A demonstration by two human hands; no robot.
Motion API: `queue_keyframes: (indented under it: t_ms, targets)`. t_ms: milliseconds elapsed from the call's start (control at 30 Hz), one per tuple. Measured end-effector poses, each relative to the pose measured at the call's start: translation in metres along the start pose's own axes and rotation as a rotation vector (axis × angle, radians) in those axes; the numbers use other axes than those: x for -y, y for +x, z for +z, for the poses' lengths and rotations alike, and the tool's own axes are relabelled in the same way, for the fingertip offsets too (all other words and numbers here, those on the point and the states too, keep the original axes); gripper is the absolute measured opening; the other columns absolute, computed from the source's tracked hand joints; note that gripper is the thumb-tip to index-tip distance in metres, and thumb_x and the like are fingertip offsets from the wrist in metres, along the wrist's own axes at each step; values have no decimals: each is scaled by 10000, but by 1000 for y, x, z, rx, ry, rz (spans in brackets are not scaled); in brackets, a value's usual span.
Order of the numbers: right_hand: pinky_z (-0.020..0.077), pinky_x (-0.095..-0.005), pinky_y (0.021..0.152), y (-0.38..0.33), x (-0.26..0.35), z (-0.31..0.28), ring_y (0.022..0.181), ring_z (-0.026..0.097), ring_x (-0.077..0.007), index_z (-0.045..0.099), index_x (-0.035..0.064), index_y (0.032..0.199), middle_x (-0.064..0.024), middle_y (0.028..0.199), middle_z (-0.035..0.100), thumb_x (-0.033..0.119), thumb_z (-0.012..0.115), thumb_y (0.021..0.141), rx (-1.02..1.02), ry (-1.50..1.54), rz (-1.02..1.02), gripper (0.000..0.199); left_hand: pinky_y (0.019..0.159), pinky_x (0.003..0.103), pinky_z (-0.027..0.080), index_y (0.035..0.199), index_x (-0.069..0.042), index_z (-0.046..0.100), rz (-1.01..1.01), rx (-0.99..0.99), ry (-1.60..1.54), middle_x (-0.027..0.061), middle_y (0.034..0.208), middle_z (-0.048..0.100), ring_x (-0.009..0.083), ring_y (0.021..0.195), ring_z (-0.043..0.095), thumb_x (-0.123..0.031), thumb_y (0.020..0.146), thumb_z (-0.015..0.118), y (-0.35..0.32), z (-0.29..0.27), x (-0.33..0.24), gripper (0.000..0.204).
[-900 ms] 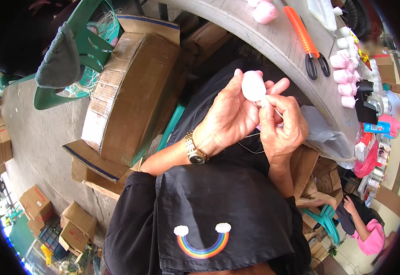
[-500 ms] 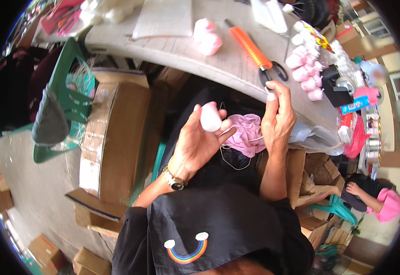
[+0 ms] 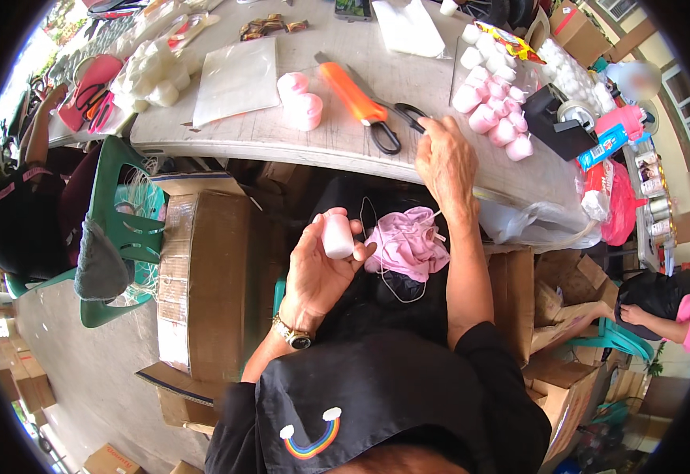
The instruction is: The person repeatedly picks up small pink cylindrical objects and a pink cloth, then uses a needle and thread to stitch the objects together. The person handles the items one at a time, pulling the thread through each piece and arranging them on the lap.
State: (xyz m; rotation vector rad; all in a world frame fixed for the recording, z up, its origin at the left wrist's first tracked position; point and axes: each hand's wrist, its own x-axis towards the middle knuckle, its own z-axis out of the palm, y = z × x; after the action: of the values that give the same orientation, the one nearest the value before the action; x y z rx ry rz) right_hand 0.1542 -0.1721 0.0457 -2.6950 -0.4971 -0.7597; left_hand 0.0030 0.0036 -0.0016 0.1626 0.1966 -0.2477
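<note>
My left hand [image 3: 319, 272] is closed round a small pink-and-white cylinder [image 3: 338, 237], held upright above my lap. On the table, my right hand [image 3: 446, 162] has its fingertips bent down onto the black handle of a pair of scissors [image 3: 387, 140]. Beside the blades, and partly over them, lies a long orange piece [image 3: 353, 93]. A few more pink-and-white cylinders [image 3: 304, 111] stand left of the scissors. Pink fabric [image 3: 408, 245] with thin white cord rests on my lap, between my forearms.
Pink pieces [image 3: 495, 110] and white ones are grouped at the table's right. A clear plastic sheet [image 3: 238, 79] and white cups [image 3: 155, 75] lie at the left. Cardboard boxes [image 3: 210, 284] flank me, and a green chair [image 3: 124, 229] stands left. Other people sit at both sides.
My right hand has moved forward and left onto the scissors handle. My left hand has dropped slightly and turned, its fingers closer round the cylinder. The view has shifted, showing more of the table.
</note>
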Motion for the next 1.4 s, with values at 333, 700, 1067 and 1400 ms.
queue_keyframes:
  t_ms: [333, 700, 1067, 1400]
  targets:
    - [529, -472, 664, 49, -23, 15, 795, 663, -374, 639, 3, 950, -188, 980, 617, 106, 565, 818, 171, -363, 125, 183, 948, 500, 471, 1132, -77, 538, -8, -41, 89, 125, 988, 582, 263, 716, 618, -331, 985, 448, 1, -1, 8, 307]
    - [531, -483, 641, 45, -31, 16, 788, 661, -388, 601, -18, 1004, -216, 975, 613, 237, 530, 912, 123, -357, 117, 281, 885, 441, 490, 1096, -67, 541, 8, -77, 188, 125, 948, 590, 252, 681, 603, -326, 973, 466, 3, -2, 14, 296]
    - [516, -433, 587, -47, -5, -30, 688, 643, -353, 620, 20, 1018, -168, 880, 576, 209, 605, 873, -15, -67, 56, 239, 655, 281, 480, 912, -36, 577, 3, 122, 703, 91, 826, 585, 167, 680, 568, -308, 948, 535, 46, 9, 21, 277]
    - [506, -442, 562, 0, -22, -12, 690, 642, -333, 629, 36, 859, -150, 887, 579, 187, 575, 875, 12, -206, 75, 161, 479, 222, 429, 795, 8, 646, 73, 125, 935, 47, 636, 586, 117, 506, 559, -369, 952, 520, 107, 27, 43, 427]
